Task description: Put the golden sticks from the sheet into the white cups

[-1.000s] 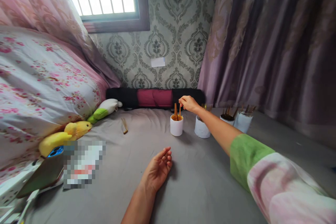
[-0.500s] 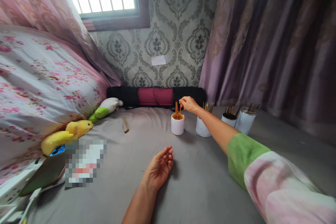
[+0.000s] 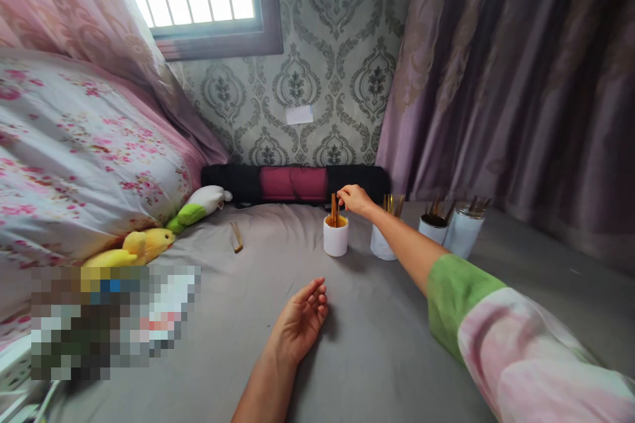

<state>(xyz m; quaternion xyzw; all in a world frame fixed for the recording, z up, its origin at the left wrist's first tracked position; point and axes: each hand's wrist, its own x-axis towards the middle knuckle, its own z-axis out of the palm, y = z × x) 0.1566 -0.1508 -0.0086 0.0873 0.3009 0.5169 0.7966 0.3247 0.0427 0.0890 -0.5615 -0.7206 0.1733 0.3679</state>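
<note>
My right hand (image 3: 356,200) reaches forward and pinches the top of a thin brown stick (image 3: 338,215) whose lower end is inside a white cup (image 3: 336,240). Other brown sticks (image 3: 333,206) stand upright in the same cup, close to my fingertips. My left hand (image 3: 303,320) lies palm up on the grey sheet nearer to me, fingers loosely curled and holding nothing. Partly behind my right forearm is a second white container (image 3: 381,241) with gold-coloured sticks.
Two more white containers, one dark inside (image 3: 432,228) and a taller jar (image 3: 465,231), hold sticks at the right. A small bundle of thin sticks (image 3: 237,238) lies left of the cup. Plush toys (image 3: 201,206) line the left; a black and maroon roll (image 3: 294,183) lies along the wall.
My right hand has moved slightly left and down, bringing its stick closer to the others in the cup. My left hand stays in place.
</note>
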